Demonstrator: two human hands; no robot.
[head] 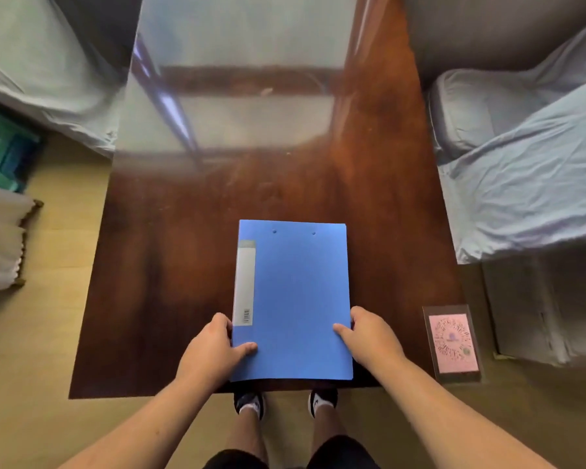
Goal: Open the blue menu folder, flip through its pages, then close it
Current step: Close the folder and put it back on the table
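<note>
Blue menu folder [293, 299] lying closed and flat on the near part of the dark wooden table [170, 265], its long axis running straight away from the person, its near short edge about level with the table's front edge. The spine, marked by a pale label strip [245, 282], lies on the person's left; the free edge of the cover therefore lies on the right. Left hand [214, 346] grips the near left corner at the spine, thumb on top of the cover, fingers curled under and hidden. Right hand [369, 336] holds the near right edge likewise, thumb pressed flat on the cover, fingers below out of sight. Both hands sit at the near end, one on each side, the folder between them. The right hand is the one at the opening edge, so lifting the cover probably falls to it while the left steadies the spine. A pink card in a clear stand [453, 343] rests well apart, at the table's right corner.
</note>
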